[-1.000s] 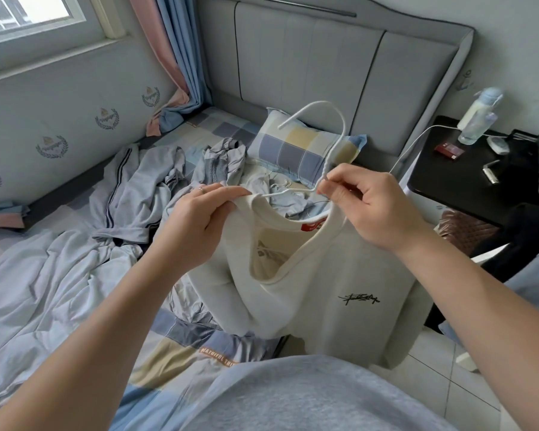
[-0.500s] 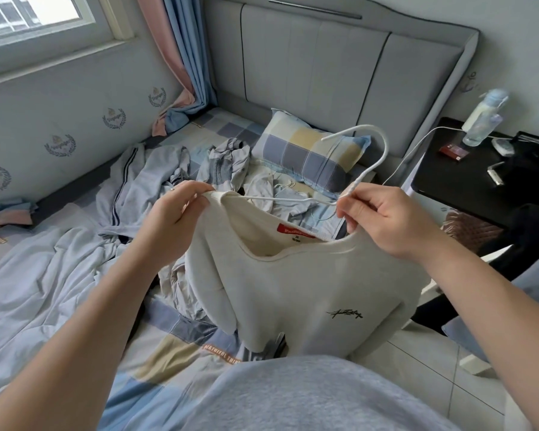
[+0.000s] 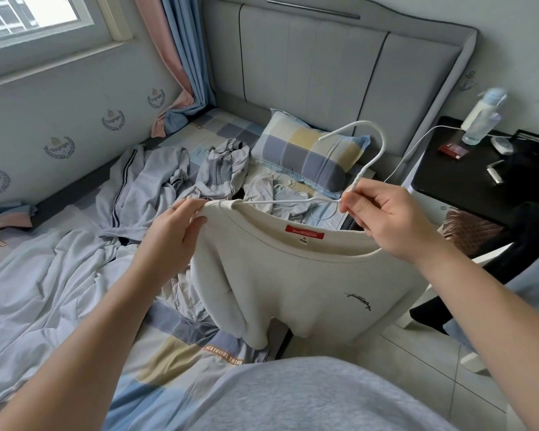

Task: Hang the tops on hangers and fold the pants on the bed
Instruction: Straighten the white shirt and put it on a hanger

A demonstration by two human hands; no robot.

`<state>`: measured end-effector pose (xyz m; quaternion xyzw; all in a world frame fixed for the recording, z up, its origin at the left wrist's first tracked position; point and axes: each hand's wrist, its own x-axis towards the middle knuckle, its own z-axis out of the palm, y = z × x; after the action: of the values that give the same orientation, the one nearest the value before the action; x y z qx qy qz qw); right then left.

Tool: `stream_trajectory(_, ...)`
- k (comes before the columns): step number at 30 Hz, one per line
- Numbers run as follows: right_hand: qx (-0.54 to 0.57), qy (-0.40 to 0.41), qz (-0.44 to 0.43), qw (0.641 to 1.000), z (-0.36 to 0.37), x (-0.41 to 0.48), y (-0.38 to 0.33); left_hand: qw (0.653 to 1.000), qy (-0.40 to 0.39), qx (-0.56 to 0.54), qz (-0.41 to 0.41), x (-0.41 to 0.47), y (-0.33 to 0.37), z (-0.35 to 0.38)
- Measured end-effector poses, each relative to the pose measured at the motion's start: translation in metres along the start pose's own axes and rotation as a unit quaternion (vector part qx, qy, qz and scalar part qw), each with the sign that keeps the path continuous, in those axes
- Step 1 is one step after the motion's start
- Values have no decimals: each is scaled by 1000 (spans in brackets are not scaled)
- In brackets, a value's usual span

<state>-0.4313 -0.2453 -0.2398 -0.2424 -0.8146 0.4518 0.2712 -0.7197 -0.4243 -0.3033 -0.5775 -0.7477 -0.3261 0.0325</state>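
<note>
Top: a cream knit sweatshirt hangs in the air between both hands, over the near edge of the bed. Its collar is stretched wide and its red neck label faces the camera.
Hanger: a thin white wire hanger with its hook up. One arm runs bare across the open neck to the left shoulder; whether the other arm is inside the cloth cannot be told.
Left hand: the left hand pinches the collar edge at the left shoulder, fingers curled on the cloth right where the hanger's arm tip meets it.
Right hand: the right hand is closed on the base of the hanger's neck and also gathers the right side of the collar.
Feel: probably soft, thick and limp, light enough to hang from two pinches. It has no stiffness of its own, so it sags wherever it is unsupported.
Hanger's feel: likely springy and smooth — cloth may slide off a sloping arm.
Where to hold: the ribbed collar and shoulder seams look the firmest grip, and for the hanger the neck below the hook.
Other clothes: grey garments lie crumpled on the bed, near the checked pillow — not yet sorted.
</note>
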Motion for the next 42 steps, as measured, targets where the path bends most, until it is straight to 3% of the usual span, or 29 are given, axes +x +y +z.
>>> stream_trajectory(4, -32, -31, 5, 999, -3, 2, 0, 1000, 4, 16, 22, 1, -10, -3)
stream_trajectory(9, 20, -44, 23, 999, 4, 5, -1, 999, 3, -42, -31, 3, 1, -5)
stream_trajectory(14, 45, -54, 29, 997, 18, 12, 1, 996, -40, -68, 40, 10, 19, 11)
stream_trajectory(18, 52, -57, 54, 996, 19, 16, 6, 995, -15, -95, 7, 16, 14, 20)
stream_trajectory(21, -18, -84, 98, 991, 0, 14, 32, 994, 14, -105, -22, 17, 3, 20)
stream_trajectory(27, -101, -187, 238, 948, -40, -23, 104, 987, 71, -130, -60, 18, -21, 3)
stream_trajectory(31, -135, -109, 230, 958, -41, -32, 114, 992, 52, -109, -41, 21, -25, 0)
stream_trajectory(37, -35, 104, 134, 985, -41, -37, 92, 997, 20, -71, -21, 22, -22, 2)
stream_trajectory(42, -74, 125, 46, 988, -60, -61, 73, 991, 42, -126, -28, 33, 11, 14)
